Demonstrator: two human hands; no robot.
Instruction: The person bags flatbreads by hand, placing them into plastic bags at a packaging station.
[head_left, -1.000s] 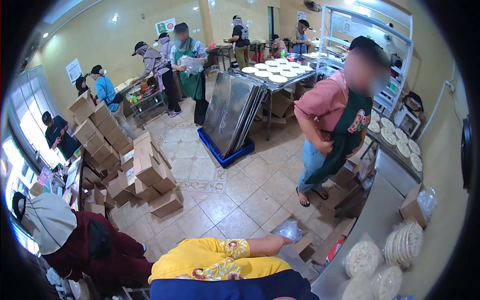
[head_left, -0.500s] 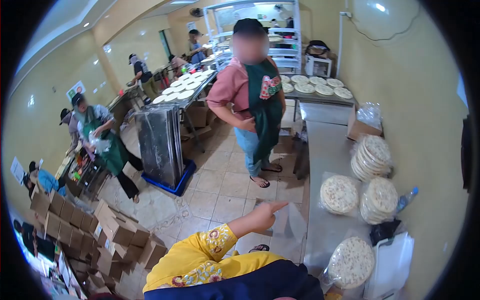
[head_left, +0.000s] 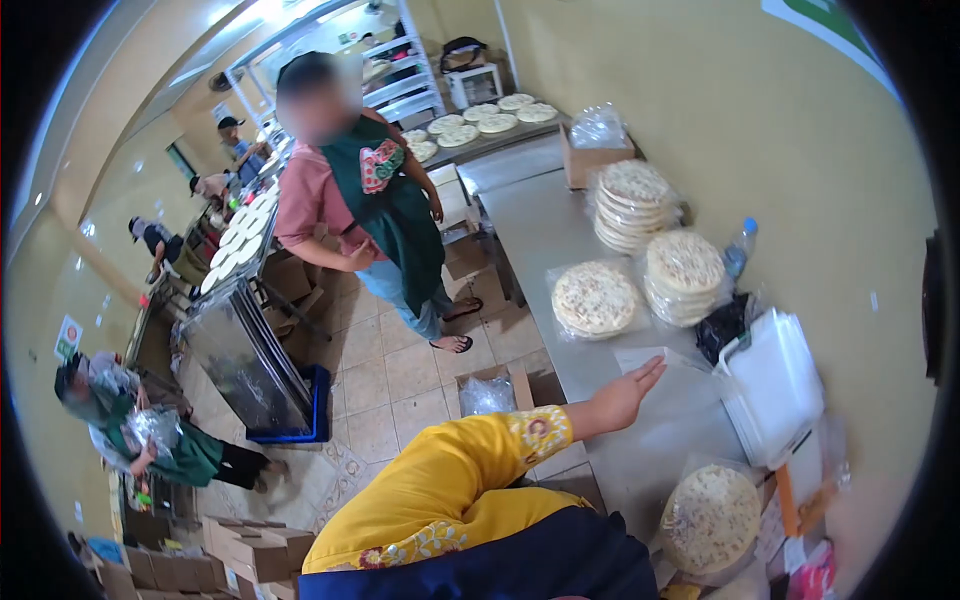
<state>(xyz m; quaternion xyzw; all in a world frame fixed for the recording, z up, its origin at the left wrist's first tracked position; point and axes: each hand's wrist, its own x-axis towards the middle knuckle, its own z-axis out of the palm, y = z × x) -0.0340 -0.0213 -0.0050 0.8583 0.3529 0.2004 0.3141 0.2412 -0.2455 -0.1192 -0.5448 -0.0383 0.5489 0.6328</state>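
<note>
My left hand (head_left: 618, 400) reaches out from a yellow embroidered sleeve over the metal counter (head_left: 640, 455). Its fingers are pressed together around a thin, see-through plastic bag (head_left: 683, 385), whose faint outline spreads over the counter beside the fingertips. Just beyond lies a wrapped round flatbread, like a pizza base (head_left: 595, 298). Closer to my body, another round base (head_left: 710, 518) rests in clear plastic. My right hand is out of view.
Two wrapped stacks of bases (head_left: 685, 272) (head_left: 632, 205), a water bottle (head_left: 740, 248), a black bag (head_left: 722, 328) and white plastic containers (head_left: 770, 385) line the wall side. A person in a green apron (head_left: 400, 220) stands across the counter. Boxes (head_left: 255, 548) sit at lower left.
My view has turned and tilted toward the counter. My left hand has moved right with the plastic bag, from over the floor to over the counter.
</note>
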